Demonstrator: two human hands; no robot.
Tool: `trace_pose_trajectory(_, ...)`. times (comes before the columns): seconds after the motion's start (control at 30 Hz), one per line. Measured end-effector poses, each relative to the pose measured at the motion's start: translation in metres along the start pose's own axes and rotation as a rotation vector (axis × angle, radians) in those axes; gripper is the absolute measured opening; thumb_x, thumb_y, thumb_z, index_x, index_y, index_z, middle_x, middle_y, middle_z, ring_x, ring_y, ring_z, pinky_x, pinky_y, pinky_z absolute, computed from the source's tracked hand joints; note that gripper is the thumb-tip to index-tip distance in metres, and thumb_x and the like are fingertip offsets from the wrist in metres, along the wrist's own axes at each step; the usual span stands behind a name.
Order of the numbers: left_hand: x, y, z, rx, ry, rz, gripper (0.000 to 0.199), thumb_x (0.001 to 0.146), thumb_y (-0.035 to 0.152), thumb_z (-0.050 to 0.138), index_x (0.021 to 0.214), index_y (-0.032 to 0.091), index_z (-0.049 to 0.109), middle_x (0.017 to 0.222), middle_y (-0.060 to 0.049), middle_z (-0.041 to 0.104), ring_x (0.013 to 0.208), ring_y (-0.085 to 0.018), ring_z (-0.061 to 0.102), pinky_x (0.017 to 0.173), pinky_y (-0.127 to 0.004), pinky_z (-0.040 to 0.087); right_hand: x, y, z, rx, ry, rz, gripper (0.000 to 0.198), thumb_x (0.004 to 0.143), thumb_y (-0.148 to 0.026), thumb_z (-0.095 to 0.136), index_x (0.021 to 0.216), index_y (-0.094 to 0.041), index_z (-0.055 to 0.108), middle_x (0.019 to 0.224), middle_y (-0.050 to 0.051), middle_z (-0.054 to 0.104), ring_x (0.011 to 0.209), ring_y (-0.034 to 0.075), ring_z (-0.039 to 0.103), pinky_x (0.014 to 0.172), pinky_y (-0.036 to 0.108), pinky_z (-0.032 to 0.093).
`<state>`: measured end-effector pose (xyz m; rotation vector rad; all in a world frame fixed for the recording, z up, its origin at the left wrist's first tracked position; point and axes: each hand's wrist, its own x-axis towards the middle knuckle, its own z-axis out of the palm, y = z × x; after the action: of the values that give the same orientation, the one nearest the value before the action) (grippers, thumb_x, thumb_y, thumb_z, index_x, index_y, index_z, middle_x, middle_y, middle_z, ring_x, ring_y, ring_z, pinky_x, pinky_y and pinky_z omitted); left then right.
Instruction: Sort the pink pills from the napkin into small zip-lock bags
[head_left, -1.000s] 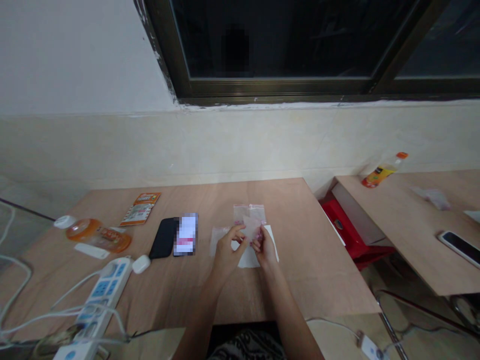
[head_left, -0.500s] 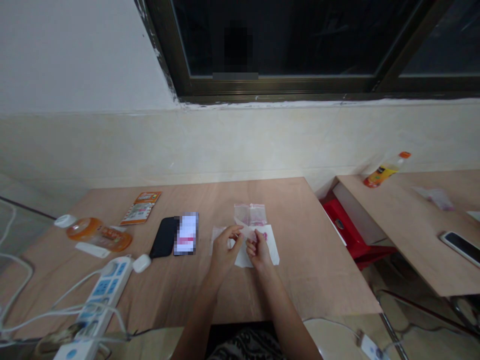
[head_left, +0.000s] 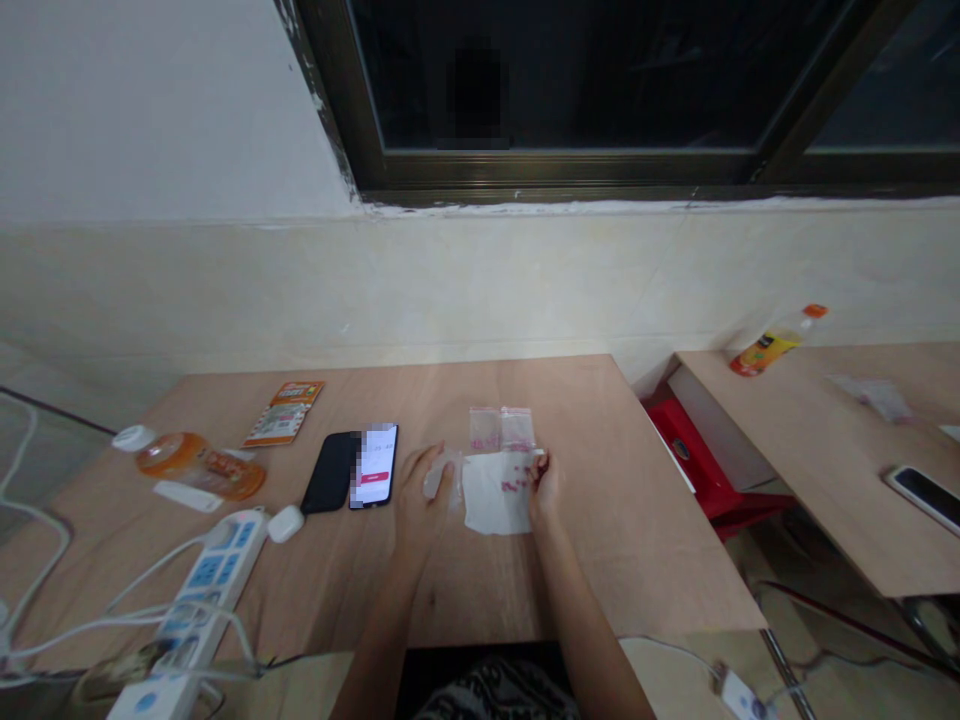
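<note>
On the table, my left hand [head_left: 420,500] is curved, thumb and fingers around a small whitish see-through plastic bag [head_left: 433,482]; its outline is partly hidden and blurred. Another clear plastic bag [head_left: 455,492] lies just right of that thumb. My right hand [head_left: 547,492] is closed, fingertips curled inward at the right edge of a white sheet of paper [head_left: 487,500]. What those fingers hold is too small to make out. Small pinkish-red bits [head_left: 514,486] show on the paper's right part. Behind it, two zip bags [head_left: 485,428] with pink bits lie side by side.
Left of my hands are a dark phone [head_left: 330,472], a lit phone [head_left: 375,465], an orange packet [head_left: 285,414], a lying drink bottle [head_left: 199,465] and a power strip [head_left: 199,590] with cables. A second table [head_left: 817,450] and a red stool [head_left: 690,465] stand at right.
My hands have moved apart, left to the left and right to the right. The clear bag stretched between them has left the middle, uncovering the white paper.
</note>
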<state>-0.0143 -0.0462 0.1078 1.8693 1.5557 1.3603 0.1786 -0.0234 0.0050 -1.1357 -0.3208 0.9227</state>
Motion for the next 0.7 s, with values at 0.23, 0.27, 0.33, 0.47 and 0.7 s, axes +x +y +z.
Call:
trace_pose_trajectory(0.23,-0.035,-0.034,0.021,0.159,-0.023,0.029,0.060,0.087,0.037,0.057,0.142,0.019,0.041,0.135,-0.015,0.051,0.127,-0.027,0.050,0.105,-0.043,0.045,0.009,0.008,-0.004,-0.368,0.080,-0.283,0.048,0.087,-0.056,0.046,0.056,-0.022,0.033,0.049,-0.008,0.029,0.046,0.009,0.030,0.042,0.022,0.027)
trace_pose_trajectory(0.27,-0.041,-0.039,0.025,0.151,-0.055,0.006,0.063,0.087,0.037,0.057,0.144,0.020,0.037,0.137,-0.016,0.048,0.129,-0.027,0.049,0.106,-0.044,0.044,0.008,0.010,-0.005,-0.406,0.067,-0.314,0.048,0.088,-0.056,0.045,0.056,-0.022,0.034,0.050,-0.008,0.030,0.048,0.009,0.031,0.043,0.022,0.027)
trace_pose_trajectory(0.33,-0.056,-0.046,0.032,0.127,-0.118,-0.049,0.067,0.087,0.036,0.055,0.147,0.021,0.030,0.141,-0.015,0.044,0.134,-0.028,0.043,0.109,-0.048,0.040,0.007,0.012,-0.007,-0.458,0.058,-0.352,0.048,0.089,-0.055,0.043,0.056,-0.022,0.037,0.051,-0.007,0.032,0.049,0.010,0.033,0.045,0.023,0.028)
trace_pose_trajectory(0.47,-0.083,-0.054,0.041,0.116,-0.225,-0.198,0.070,0.088,0.036,0.052,0.150,0.022,0.023,0.148,-0.015,0.034,0.141,-0.029,0.033,0.113,-0.051,0.033,0.007,0.014,-0.008,-0.502,0.074,-0.387,0.048,0.092,-0.053,0.042,0.056,-0.022,0.037,0.051,-0.007,0.033,0.050,0.010,0.034,0.047,0.025,0.029)
trace_pose_trajectory(0.7,-0.108,-0.057,0.043,0.198,-0.331,-0.301,0.071,0.088,0.033,0.050,0.149,0.011,0.022,0.146,-0.020,0.033,0.139,-0.033,0.033,0.112,-0.051,0.033,0.010,0.017,-0.009,-0.546,0.089,-0.415,0.048,0.094,-0.052,0.039,0.057,-0.022,0.038,0.053,-0.006,0.037,0.052,0.012,0.038,0.050,0.027,0.032)
